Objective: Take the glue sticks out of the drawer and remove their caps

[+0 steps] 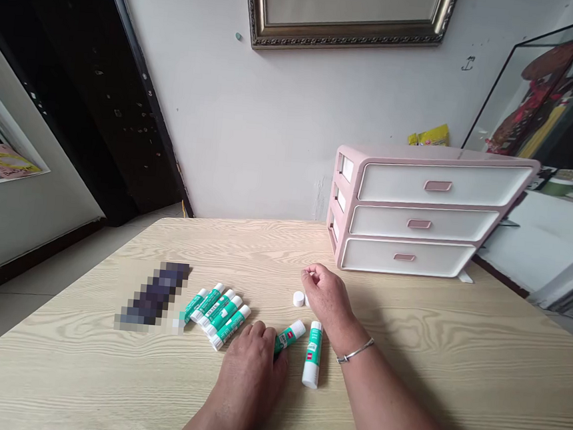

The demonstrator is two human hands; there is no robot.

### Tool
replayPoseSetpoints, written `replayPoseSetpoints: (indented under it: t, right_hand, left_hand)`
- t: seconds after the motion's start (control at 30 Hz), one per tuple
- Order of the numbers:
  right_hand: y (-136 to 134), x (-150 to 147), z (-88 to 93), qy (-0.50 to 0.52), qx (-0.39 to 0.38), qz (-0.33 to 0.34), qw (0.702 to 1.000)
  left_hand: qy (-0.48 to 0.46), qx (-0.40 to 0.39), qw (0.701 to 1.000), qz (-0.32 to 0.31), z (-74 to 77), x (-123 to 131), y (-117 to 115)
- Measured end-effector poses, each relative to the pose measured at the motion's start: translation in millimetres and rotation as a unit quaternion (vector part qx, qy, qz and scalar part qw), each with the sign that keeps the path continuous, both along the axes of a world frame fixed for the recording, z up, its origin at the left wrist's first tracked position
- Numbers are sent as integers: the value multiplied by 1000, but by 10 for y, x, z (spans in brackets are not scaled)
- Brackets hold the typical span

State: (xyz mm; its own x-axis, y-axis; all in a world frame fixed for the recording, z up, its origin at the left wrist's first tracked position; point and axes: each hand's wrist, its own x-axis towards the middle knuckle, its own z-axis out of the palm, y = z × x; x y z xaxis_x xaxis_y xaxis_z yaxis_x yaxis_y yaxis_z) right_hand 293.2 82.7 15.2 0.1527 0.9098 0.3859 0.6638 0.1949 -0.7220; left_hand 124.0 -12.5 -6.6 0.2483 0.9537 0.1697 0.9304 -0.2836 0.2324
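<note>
Glue sticks are the matter in hand, and we count them in two lots on the wooden table (454,363). A row (218,313) of about five capped sticks lies side by side at lower left of centre, next to a blurred dark patch. Two more lie at lower centre: one stick (290,336) sits under the left hand (249,379), whose fingers curl down over its green end while the white end pokes out to the right; another stick (312,354) lies loose just beside it, pointing up the frame, close to the right wrist and its bracelet (355,350). The right hand (327,295) rests further up the frame, fingers bunched together at the tips, next to a small white cap (298,299) on the table; we cannot tell whether the fingertips touch the cap or pinch anything. A pink drawer unit (417,213) stands at upper right of the table, all three drawers closed. We judge the step to be capping or uncapping the held stick. Any next move would call for a steady left-hand grip and a clean pinch on the small cap.
</note>
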Motion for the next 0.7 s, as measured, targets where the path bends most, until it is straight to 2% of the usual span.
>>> replayPoseSetpoints:
  t: [0.13,0.27,0.43,0.57,0.7]
  right_hand:
    - [-44,-40,-5,2,2,21,1000]
    - [-123,-95,28,-10,22,68,997]
    - [-201,-168,57,1,18,145,989]
    - [-199,-229,18,63,3,197,978]
    - [-195,-283,-26,102,-3,205,973]
  left_hand:
    - [22,43,999,6,23,2,41]
    - [-24,109,993,34,35,-100,120]
    - [-55,194,979,16,4,-160,210]
    - [-57,168,984,-3,12,-74,215]
    - [-74,107,991,-5,61,28,213]
